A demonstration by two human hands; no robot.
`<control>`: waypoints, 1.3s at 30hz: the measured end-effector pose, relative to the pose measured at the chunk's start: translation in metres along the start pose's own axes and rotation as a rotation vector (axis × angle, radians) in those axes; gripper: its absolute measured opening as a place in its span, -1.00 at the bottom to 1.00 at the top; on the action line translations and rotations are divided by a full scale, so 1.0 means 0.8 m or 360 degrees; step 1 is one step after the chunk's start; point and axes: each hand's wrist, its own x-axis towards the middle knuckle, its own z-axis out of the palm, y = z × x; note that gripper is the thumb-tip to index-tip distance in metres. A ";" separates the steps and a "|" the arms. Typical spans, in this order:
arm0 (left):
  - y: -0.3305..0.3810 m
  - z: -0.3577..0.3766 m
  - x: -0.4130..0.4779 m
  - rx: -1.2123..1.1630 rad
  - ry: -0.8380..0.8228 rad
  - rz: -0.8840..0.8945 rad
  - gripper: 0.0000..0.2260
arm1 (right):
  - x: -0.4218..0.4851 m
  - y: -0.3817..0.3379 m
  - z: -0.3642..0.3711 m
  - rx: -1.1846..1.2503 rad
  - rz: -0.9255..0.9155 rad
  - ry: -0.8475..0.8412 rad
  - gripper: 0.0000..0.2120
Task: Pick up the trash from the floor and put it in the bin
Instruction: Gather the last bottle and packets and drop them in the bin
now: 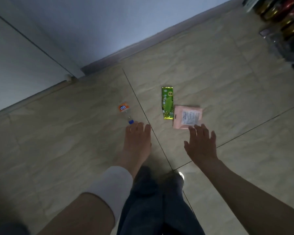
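Three pieces of trash lie on the beige tiled floor [210,73]. A clear plastic bottle [126,112] with an orange label and blue cap lies at centre left. A green wrapper [167,102] lies at centre, and a pink packet [187,117] with a white label sits just right of it. My left hand [137,141] reaches down with fingers together, its tips just short of the bottle's cap, holding nothing. My right hand [201,145] is spread open, fingertips at the pink packet's near edge. No bin is in view.
A white wall with a grey skirting board [143,46] runs diagonally behind the trash. A door edge [70,77] stands at the left. Dark, shiny packaged items [285,19] are piled at the upper right. My legs in dark trousers [156,200] are at the bottom centre.
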 end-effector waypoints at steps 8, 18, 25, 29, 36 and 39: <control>0.059 0.017 0.114 0.0011 -0.0123 -0.0082 -0.61 | 0.088 0.092 0.018 -0.0014 0.0029 -0.0226 -0.35; 0.095 0.105 0.278 -0.0196 -0.0200 -0.0327 -0.57 | 0.263 0.141 0.089 0.0101 -0.0041 -0.0407 -0.13; 0.061 0.233 0.422 -0.0058 0.0060 -0.0218 -0.62 | 0.428 0.132 0.227 0.0031 -0.0261 -0.0253 -0.17; 0.041 0.288 0.463 -0.0047 0.0121 -0.0092 -0.61 | 0.475 0.138 0.282 0.0064 -0.0273 -0.0184 -0.27; 0.027 0.287 0.461 -0.0099 0.0145 -0.0106 -0.64 | 0.479 0.163 0.273 0.0493 -0.0155 -0.0488 -0.64; 0.023 0.263 0.447 -0.0200 0.0183 -0.0216 -0.59 | 0.460 0.174 0.240 0.0955 0.0080 -0.0945 -0.73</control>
